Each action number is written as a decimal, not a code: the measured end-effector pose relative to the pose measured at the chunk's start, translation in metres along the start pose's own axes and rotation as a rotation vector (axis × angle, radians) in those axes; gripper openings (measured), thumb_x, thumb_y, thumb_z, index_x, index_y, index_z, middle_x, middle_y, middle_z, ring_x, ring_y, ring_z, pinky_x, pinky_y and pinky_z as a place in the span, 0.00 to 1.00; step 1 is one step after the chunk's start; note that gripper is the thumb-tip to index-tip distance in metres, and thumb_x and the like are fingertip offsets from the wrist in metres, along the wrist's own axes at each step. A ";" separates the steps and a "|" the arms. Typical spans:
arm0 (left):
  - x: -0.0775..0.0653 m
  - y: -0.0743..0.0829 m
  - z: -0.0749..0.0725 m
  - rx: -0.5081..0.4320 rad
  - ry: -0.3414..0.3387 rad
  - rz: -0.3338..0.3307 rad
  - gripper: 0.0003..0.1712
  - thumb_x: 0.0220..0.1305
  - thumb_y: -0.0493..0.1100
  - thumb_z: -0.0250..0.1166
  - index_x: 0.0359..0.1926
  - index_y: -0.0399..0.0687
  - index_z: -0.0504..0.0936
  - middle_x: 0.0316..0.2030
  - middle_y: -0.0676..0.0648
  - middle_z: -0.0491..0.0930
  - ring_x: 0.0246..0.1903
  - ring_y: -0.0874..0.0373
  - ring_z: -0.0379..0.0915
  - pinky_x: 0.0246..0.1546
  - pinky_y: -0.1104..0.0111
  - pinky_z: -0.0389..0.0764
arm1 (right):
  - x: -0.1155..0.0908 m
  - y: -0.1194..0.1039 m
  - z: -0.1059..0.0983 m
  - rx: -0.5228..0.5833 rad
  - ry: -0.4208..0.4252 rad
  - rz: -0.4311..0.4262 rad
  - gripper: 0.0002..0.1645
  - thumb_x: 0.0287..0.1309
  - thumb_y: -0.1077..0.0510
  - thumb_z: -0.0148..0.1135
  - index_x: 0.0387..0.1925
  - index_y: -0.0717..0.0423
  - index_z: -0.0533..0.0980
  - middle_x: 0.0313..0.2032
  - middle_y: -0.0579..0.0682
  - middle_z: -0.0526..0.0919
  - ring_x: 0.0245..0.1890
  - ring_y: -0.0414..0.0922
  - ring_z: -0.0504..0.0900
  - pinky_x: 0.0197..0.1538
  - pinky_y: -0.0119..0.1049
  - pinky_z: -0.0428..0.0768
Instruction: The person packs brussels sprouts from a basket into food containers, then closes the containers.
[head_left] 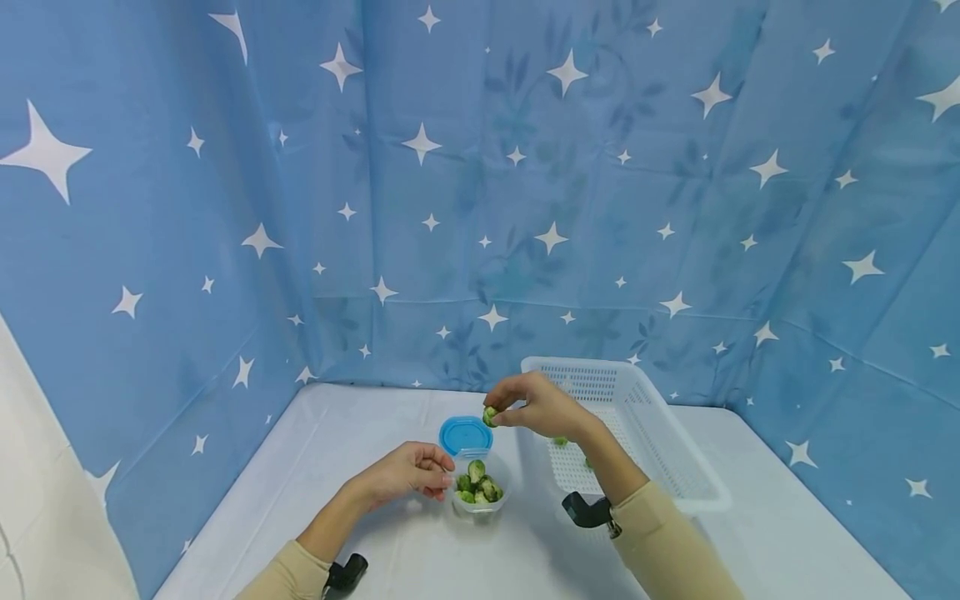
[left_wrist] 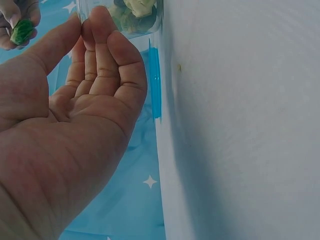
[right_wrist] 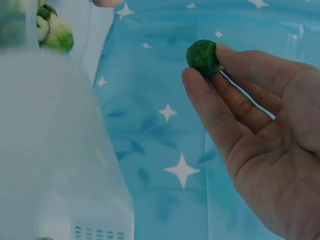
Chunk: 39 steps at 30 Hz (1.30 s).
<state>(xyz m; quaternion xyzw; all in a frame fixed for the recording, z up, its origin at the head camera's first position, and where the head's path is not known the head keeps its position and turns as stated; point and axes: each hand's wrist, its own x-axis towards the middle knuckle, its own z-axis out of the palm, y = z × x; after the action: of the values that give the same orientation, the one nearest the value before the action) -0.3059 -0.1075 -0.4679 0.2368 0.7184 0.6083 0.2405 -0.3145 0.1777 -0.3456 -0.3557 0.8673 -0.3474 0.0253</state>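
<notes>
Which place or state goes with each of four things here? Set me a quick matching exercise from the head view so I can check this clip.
1. Blue lid
2. White basket
3. Left hand
4. Right hand

A. Standing on the table, right of the clear container
B. Raised, pinching a Brussels sprout
C. Lying just beyond the clear container
D. Fingertips at the clear container's left side

Pairs: 1-C, 2-A, 3-D, 4-B

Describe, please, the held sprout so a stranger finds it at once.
Find the white basket on the table. By its left edge, the right hand pinches a green sprout; unlike the sprouts in the clear container, it is held aloft.
</notes>
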 end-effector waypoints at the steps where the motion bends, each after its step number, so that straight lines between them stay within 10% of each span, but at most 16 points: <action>1: 0.000 0.000 0.000 0.000 0.000 0.000 0.18 0.71 0.39 0.68 0.54 0.29 0.78 0.36 0.41 0.86 0.34 0.55 0.85 0.42 0.60 0.87 | 0.000 -0.001 0.002 0.004 -0.006 -0.006 0.12 0.66 0.60 0.71 0.50 0.50 0.85 0.44 0.44 0.89 0.45 0.41 0.87 0.50 0.37 0.86; 39: 0.000 -0.002 0.001 0.020 0.015 0.011 0.20 0.72 0.39 0.67 0.55 0.27 0.77 0.39 0.37 0.86 0.35 0.55 0.85 0.41 0.61 0.86 | 0.003 0.038 0.045 -0.030 -0.178 -0.040 0.09 0.59 0.68 0.72 0.42 0.59 0.88 0.38 0.50 0.91 0.36 0.39 0.87 0.43 0.30 0.85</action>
<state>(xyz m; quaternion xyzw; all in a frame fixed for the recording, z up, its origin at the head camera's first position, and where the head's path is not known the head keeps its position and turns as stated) -0.3059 -0.1070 -0.4699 0.2388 0.7248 0.6042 0.2294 -0.3262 0.1686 -0.4023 -0.4029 0.8594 -0.3017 0.0899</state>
